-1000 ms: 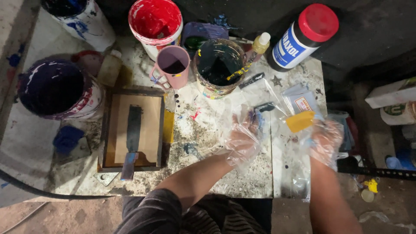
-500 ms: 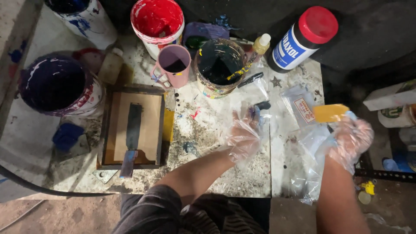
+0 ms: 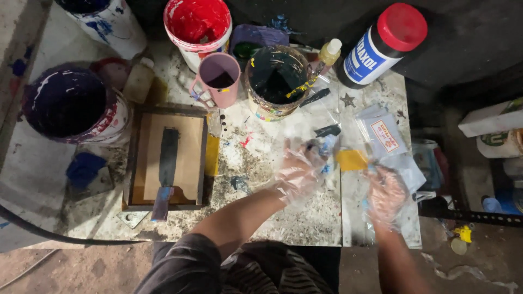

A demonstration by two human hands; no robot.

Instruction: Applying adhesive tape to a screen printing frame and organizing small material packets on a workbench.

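Both my hands wear clear plastic gloves over a paint-spattered white table [image 3: 305,218]. My left hand [image 3: 297,175] pinches a crumpled, blue-smeared clear plastic bag [image 3: 326,146] at its fingertips. My right hand [image 3: 387,193] holds the right edge of a small flat yellow piece [image 3: 351,159], which sits between the two hands and touches the bag. Whether the yellow piece is inside the plastic I cannot tell. A clear packet with a red-bordered label [image 3: 384,136] lies just beyond my right hand.
At the back stand a red paint bucket [image 3: 196,24], a pink mug [image 3: 218,76], a dark paint can [image 3: 275,79], a small yellow bottle [image 3: 329,51] and a red-capped dark bottle [image 3: 381,43]. Left: a purple-black bucket [image 3: 68,100] and a wooden frame [image 3: 131,158] with a scraper [image 3: 166,158].
My right hand swung out to the right with the yellow piece, then came back in toward my left hand. The left hand stayed near the table's middle.
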